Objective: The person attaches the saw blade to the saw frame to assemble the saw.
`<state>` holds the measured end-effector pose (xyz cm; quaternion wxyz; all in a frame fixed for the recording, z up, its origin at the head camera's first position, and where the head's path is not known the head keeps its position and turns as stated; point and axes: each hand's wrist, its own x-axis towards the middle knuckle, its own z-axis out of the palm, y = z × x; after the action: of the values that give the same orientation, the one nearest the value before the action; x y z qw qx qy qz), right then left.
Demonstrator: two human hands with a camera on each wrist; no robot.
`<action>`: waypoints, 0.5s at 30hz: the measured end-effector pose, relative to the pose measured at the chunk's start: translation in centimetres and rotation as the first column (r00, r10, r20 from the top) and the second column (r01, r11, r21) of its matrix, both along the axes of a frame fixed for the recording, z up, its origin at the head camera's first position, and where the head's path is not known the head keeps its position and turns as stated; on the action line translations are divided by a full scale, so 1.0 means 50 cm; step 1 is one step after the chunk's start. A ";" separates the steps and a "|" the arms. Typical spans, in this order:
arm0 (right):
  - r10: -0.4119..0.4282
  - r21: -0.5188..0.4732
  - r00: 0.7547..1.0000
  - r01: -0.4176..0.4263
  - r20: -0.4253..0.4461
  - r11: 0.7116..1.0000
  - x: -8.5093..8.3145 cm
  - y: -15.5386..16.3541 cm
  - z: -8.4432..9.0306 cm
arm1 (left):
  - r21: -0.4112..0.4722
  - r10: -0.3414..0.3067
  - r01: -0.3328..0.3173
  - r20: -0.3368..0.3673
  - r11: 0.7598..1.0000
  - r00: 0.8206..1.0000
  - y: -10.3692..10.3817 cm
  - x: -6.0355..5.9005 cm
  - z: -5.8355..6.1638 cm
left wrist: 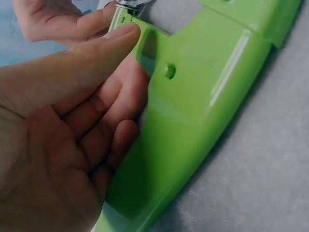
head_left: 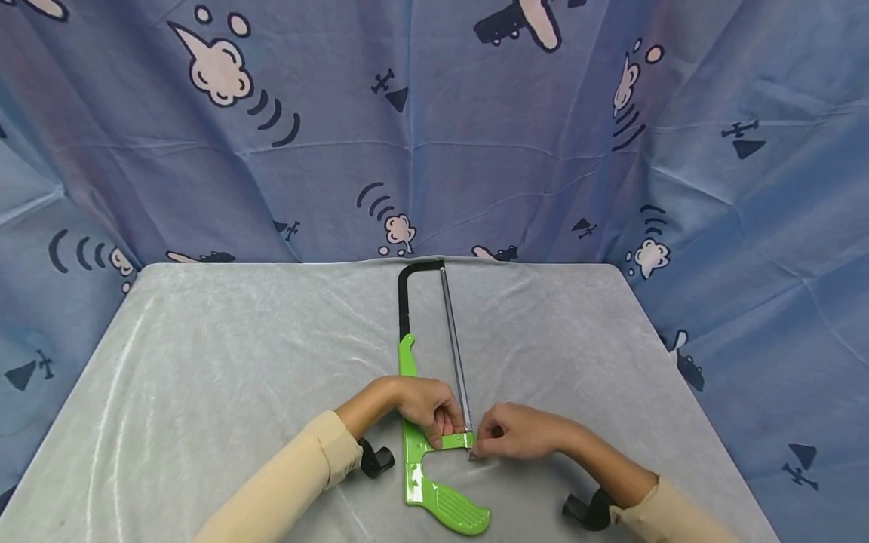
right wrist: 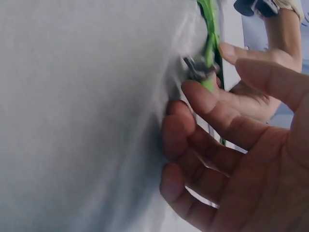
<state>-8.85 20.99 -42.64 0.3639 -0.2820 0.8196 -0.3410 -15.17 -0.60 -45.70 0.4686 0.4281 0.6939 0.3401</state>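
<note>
Both hands work at the blade end of a hacksaw's green handle.

The left hand (head_left: 424, 407) has its grip clamped on the green handle (head_left: 434, 483), thumb and curled fingers pinching the crossbar just where the blade (head_left: 456, 354) meets it; the right hand (head_left: 516, 431), at 3 o'clock of that spot, pinches a small metal fitting (right wrist: 195, 67) at the blade's near end, fingertips together on it. The hacksaw (head_left: 407, 302) lies flat on the grey tabletop (head_left: 204, 362), frame pointing to 12 o'clock, handle toward the person. This looks like the step of turning the blade's tension fitting; the next move, I'd judge, needs the left hand bracing firmly while the right twists with small, sure turns. A blue patterned cloth (head_left: 475, 136) hangs behind.
</note>
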 end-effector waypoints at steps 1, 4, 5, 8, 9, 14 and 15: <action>0.001 0.006 1.000 -0.001 0.005 1.000 -0.004 0.003 0.004 | 0.000 0.001 -0.001 0.001 1.000 1.000 0.000 0.000 0.001; 0.001 0.018 1.000 0.000 -0.026 1.000 -0.019 0.018 0.019 | 0.000 0.017 -0.017 0.005 1.000 1.000 -0.001 0.002 0.004; -0.001 0.024 0.999 0.002 -0.048 1.000 -0.025 0.023 0.026 | 0.001 0.029 -0.029 0.005 1.000 1.000 -0.002 0.003 0.006; -0.019 0.056 0.992 0.026 -0.128 0.998 -0.041 0.038 0.045 | 0.021 0.080 -0.080 0.011 0.997 0.997 -0.013 0.007 0.015; -0.027 0.066 0.988 0.038 -0.153 0.997 -0.047 0.042 0.052 | 0.035 0.098 -0.098 0.009 0.995 0.995 -0.019 0.008 0.018; -0.073 0.127 0.954 0.114 -0.289 0.985 -0.068 0.057 0.075 | 0.135 0.177 -0.165 -0.079 0.977 0.981 -0.057 -0.002 0.041; -0.086 0.136 0.945 0.135 -0.316 0.982 -0.072 0.059 0.077 | 0.152 0.196 -0.177 -0.121 0.972 0.973 -0.067 -0.006 0.047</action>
<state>-12.47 23.94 -38.78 0.2325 -0.2561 0.9050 -0.2477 -15.47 -3.95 -43.35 0.3551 0.4149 0.7357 0.4005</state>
